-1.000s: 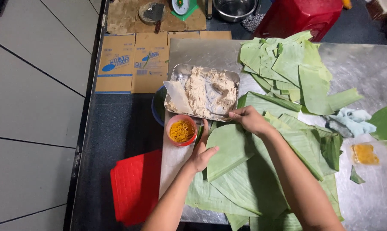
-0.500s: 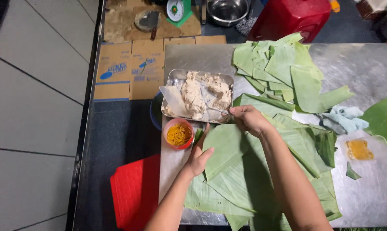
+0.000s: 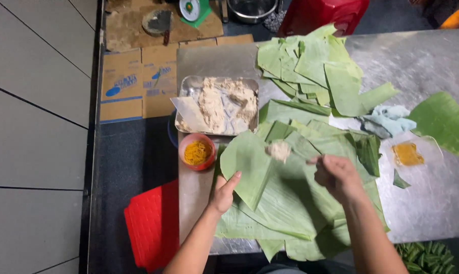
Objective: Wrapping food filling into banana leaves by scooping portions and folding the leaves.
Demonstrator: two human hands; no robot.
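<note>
Right hand [image 3: 336,175]: blurred; what is gripped between the fingers cannot be made out.
Pale lump [image 3: 278,150]: smeared by blur above the banana leaf [image 3: 250,167]; whether it rests on the leaf or is held over it cannot be told.
Left hand [image 3: 223,193]: its palm is hidden against the leaf edge.
Forearms: cut off by the bottom edge.
Metal pot [image 3: 250,7]: cropped by the top edge.
Red stool [image 3: 326,12]: only partly seen at the top edge.
Green scale [image 3: 193,9]: its top is cut off; the dial is too small to read.
Orange object [image 3: 458,19]: cropped at the right edge, kind not told.
Leaves under the table [image 3: 427,253]: cut off by the bottom edge.
</note>
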